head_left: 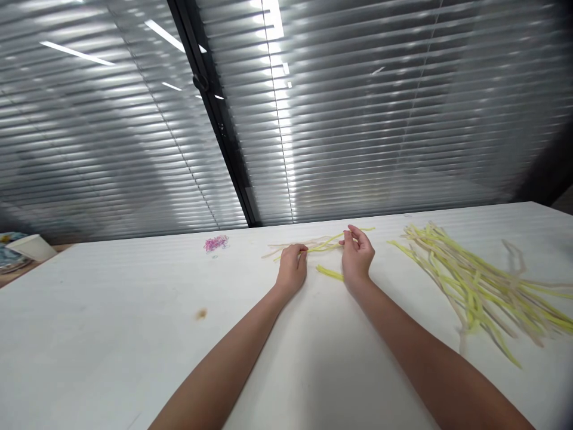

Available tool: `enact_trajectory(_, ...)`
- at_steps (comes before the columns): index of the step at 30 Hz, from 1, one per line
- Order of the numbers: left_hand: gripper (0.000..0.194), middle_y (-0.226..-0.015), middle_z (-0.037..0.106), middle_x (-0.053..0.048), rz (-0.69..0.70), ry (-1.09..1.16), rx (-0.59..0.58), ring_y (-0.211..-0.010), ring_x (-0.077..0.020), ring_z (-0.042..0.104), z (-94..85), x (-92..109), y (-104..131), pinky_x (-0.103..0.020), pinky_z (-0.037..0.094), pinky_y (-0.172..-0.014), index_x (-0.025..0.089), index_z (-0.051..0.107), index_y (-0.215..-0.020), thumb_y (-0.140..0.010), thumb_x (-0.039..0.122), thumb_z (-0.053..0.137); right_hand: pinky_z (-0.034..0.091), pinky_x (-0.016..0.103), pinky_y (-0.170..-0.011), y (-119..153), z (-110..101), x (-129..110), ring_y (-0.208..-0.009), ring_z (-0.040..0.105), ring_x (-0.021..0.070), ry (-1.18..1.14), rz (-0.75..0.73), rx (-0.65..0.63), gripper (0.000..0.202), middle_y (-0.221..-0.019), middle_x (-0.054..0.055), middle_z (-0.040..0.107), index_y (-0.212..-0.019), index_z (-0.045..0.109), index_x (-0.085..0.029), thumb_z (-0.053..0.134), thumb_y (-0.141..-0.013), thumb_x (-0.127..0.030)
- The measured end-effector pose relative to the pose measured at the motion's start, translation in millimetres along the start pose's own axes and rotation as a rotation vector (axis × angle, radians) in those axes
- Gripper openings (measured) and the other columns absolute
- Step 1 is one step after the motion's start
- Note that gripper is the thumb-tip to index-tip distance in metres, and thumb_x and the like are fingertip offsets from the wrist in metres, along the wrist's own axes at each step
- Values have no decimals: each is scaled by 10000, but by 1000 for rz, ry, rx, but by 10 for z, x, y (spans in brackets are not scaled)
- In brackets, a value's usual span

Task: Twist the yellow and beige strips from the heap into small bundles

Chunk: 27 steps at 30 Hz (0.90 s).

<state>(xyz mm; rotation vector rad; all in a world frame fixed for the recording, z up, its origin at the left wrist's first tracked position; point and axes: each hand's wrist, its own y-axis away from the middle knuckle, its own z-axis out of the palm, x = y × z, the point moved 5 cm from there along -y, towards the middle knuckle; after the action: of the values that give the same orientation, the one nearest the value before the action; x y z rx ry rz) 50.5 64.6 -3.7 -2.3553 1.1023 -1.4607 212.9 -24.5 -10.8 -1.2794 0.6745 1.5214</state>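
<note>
My left hand (292,267) is closed, its fingertips pinching a thin yellow strand (329,243) near the far edge of the table. To its right, my right hand (358,254) pinches the same yellow strand between thumb and fingers, and one end sticks out past the fingertips. Whether the strand is cord or a pipe cleaner I cannot make out. Several pale beige strands (274,246) lie behind and beside my left hand. A short yellow bundle (329,272) rests on the table between my wrists, partly hidden by the right one.
A loose heap of yellow and beige strands (483,280) spreads over the right side of the white table (134,334). At the back left lies a small pile of pink bits (216,242). Window blinds (358,119) rise behind the table. A white container (32,247) stands far left.
</note>
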Motion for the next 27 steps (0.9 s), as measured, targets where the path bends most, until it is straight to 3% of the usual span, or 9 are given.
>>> enact_trajectory(8, 156, -939, 637, -56, 18, -143, -55, -925, -203, 539, 24, -22, 13, -345, 381, -862, 191, 594, -895, -858, 180, 444, 491, 245, -637, -85, -64, 31, -621, 571, 88, -94, 7, 120, 410, -931, 64, 645, -1063, 642, -143, 623, -759, -416)
enact_trajectory(18, 220, -1037, 604, -53, -182, -341, -127, -1033, -246, 494, 33, 6, 53, -406, 321, -824, 241, 603, -939, -903, 300, 395, 464, 217, -584, -133, -99, -131, -588, 545, 71, -214, -118, 153, 394, -882, 48, 637, -1050, 570, -137, 648, -747, -375)
enact_trajectory(23, 223, -1078, 593, -40, -202, -324, -104, -1045, -236, 479, 17, 24, 58, -394, 304, -812, 243, 567, -950, -920, 311, 356, 417, 188, -536, -162, -111, -154, -557, 560, 66, -277, -86, 152, 413, -886, 38, 669, -1045, 438, -176, 656, -740, -350)
enact_trajectory(27, 248, -1007, 603, -50, -239, -300, -66, -979, -230, 498, -6, -8, 48, -380, 308, -795, 213, 537, -885, -924, 371, 349, 401, 177, -531, -167, -117, -142, -584, 578, 64, -286, -34, 150, 449, -949, 55, 673, -1109, 444, -175, 642, -751, -360)
